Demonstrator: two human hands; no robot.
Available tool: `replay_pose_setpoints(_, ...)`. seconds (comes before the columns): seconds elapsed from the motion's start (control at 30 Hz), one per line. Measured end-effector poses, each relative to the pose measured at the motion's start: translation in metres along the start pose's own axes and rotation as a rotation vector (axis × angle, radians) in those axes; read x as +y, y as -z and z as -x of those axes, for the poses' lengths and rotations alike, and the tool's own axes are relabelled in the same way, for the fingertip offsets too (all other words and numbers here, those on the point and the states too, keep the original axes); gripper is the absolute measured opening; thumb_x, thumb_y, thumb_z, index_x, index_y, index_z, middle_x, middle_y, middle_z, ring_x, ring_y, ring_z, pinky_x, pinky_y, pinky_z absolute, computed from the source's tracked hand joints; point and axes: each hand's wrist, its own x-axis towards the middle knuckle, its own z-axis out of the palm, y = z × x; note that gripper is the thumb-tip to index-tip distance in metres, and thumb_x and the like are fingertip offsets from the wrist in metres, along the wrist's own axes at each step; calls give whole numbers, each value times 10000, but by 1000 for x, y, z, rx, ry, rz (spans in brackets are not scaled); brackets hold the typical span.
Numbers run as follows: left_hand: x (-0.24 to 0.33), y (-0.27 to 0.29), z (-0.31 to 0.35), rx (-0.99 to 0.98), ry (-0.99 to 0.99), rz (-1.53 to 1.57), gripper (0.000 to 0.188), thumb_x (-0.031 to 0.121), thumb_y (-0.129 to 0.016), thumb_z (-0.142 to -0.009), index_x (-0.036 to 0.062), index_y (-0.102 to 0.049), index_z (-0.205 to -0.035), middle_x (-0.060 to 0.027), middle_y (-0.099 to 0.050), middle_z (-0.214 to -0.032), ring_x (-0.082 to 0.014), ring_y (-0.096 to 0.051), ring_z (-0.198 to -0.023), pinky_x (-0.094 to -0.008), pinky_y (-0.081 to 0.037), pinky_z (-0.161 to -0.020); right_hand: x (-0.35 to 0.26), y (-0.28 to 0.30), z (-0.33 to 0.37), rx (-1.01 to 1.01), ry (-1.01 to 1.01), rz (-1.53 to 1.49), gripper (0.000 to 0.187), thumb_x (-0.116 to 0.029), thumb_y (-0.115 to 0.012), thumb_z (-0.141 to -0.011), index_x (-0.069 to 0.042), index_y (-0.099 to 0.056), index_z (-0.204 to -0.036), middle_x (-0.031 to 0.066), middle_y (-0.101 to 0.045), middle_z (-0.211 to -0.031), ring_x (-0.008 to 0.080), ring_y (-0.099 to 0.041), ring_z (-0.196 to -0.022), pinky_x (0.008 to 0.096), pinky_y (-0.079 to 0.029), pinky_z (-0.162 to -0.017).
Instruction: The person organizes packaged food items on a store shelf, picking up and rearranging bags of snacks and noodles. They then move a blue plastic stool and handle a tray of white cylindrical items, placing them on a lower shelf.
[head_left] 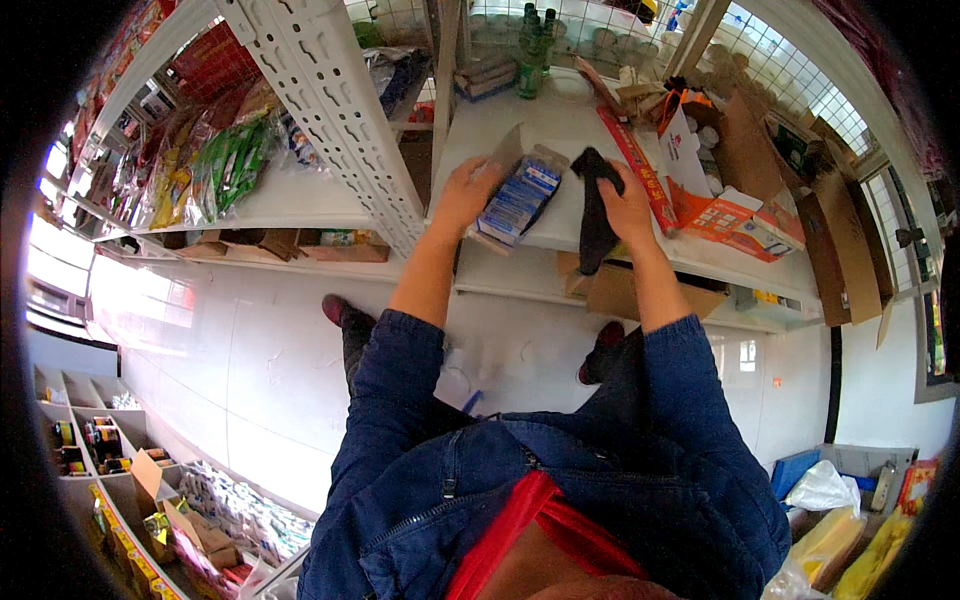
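On the white shelf in front of me lies a small open carton with blue and white printing. My left hand is at its left side, fingers closed on a greyish upright flap that seems to belong to the carton. To the right, my right hand grips a dark, crumpled cloth, which hangs down past the shelf's front edge. The cloth is apart from the carton. What lies inside the carton is hard to make out.
Right of the cloth are a long red box and an orange-and-white carton with white bottles. Green bottles stand at the back. A perforated metal post rises at left. An open cardboard box sits on the lower shelf.
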Motion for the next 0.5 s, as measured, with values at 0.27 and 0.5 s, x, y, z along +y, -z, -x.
replay_pose_setpoints(0.27,13,-25,15,239,-271,-566,286,203,-496,-861,37,-531,-1091,-205,-514,-1091,-391,-547,-927,-443,-451,-785,22,-56,-98,-669,127,734,453,-73,-521,-796,-206,-510,-1229,199,-478,-1206,347,-472,-1070,419,-409,-917)
replay_pose_setpoints(0.5,-9,-19,17,206,-247,-703,318,171,-467,-862,33,-476,-1149,-218,-464,-1141,-391,-533,-963,-430,-472,-777,27,-32,-99,-868,134,768,508,-8,-500,-788,-218,-498,-1251,169,-477,-1203,332,-462,-1103,404,-396,-953)
